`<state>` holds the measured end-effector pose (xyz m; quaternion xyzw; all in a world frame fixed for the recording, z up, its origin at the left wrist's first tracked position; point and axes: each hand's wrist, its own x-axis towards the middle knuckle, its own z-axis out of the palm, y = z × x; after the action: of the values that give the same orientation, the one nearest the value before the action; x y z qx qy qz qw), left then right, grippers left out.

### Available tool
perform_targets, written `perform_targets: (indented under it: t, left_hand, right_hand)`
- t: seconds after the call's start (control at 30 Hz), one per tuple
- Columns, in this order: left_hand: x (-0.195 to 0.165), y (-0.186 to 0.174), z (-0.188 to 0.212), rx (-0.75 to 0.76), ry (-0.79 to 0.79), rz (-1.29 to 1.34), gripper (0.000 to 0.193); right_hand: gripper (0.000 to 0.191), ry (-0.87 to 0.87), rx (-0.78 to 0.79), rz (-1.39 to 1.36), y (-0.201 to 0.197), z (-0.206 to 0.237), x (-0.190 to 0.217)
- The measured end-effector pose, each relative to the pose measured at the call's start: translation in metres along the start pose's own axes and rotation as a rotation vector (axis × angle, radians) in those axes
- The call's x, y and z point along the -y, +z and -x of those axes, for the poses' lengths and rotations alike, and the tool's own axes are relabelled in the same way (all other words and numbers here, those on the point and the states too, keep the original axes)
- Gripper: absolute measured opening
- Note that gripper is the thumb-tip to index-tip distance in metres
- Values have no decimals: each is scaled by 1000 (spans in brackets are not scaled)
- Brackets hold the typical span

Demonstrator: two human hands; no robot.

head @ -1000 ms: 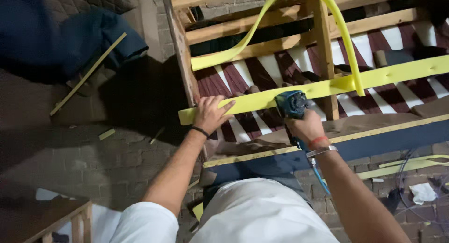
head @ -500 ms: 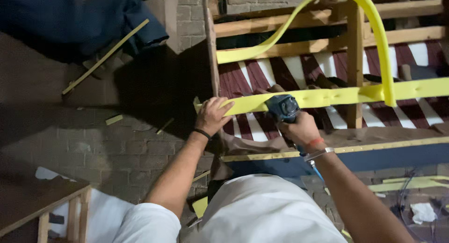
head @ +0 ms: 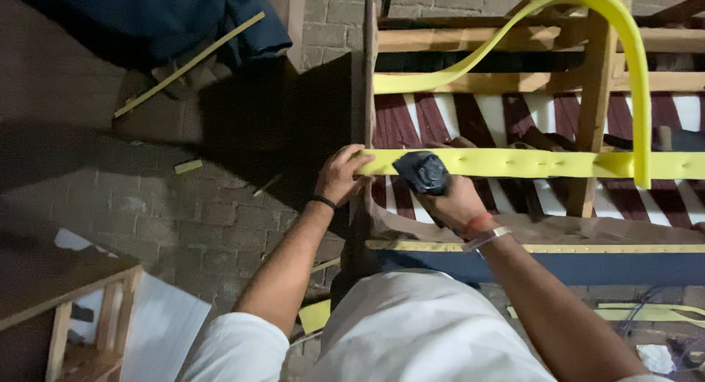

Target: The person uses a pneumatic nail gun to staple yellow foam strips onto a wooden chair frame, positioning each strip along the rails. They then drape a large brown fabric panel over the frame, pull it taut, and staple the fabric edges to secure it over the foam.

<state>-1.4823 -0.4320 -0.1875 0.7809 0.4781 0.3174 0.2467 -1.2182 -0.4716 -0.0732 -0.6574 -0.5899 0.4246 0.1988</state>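
Left hand (head: 339,178) is clamped on the near end of the yellow strap (head: 514,162), thumb above and fingers curled over it, apparently pinning the end against the upright rail (head: 367,117) of the wooden frame (head: 595,95) so that it lies flat and taut. Right hand (head: 455,202), just beside the left and further along the strap, is closed around the grip of a dark stapler (head: 420,173) whose head sits on the strap; the two hands stand close but apart, with a short bare length of strap between them. The tool is held nose-down, probably so that its face bears squarely on the band.

Beyond the right hand the strap runs level across the frame, marked by a row of small dents, to where a second yellow band (head: 631,73) loops up and over it, then curves back toward the rail above the hands. Under both lies striped red-and-white fabric (head: 529,117). On the near side of the hands a blue rail (head: 573,268) with a yellow edge bounds the frame, close to the person's body, so room there is tight.

Outward from the left hand the brick floor (head: 183,220) is open but shadowed, with a thin wooden stick (head: 187,65), small offcuts, and blue cloth (head: 147,15) further off. A wooden stool (head: 73,308) stands below the left elbow.
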Motion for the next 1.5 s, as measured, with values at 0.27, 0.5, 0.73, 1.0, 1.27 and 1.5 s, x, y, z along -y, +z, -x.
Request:
perform_targets:
  t: [0.27, 0.5, 0.73, 1.0, 1.27, 1.5]
  left_hand:
    - [8, 0, -4, 133, -368, 141, 63]
    - [5, -3, -18, 30, -198, 132, 41]
    - [2, 5, -24, -68, -307, -41, 24]
    - [4, 9, -27, -117, -379, -26, 24]
    - [-1, 6, -14, 102, -454, -56, 7]
    - [20, -39, 37, 88, -481, -108, 14]
  right_hand:
    - [38, 84, 132, 327, 37, -31, 10]
    - [68, 28, -74, 186, 6, -3, 12]
    - [135, 163, -89, 466, 23, -49, 53]
    - [143, 185, -113, 643, 60, -72, 90]
    - [135, 168, -139, 650, 63, -80, 87]
    - [133, 144, -132, 575, 64, -82, 75]
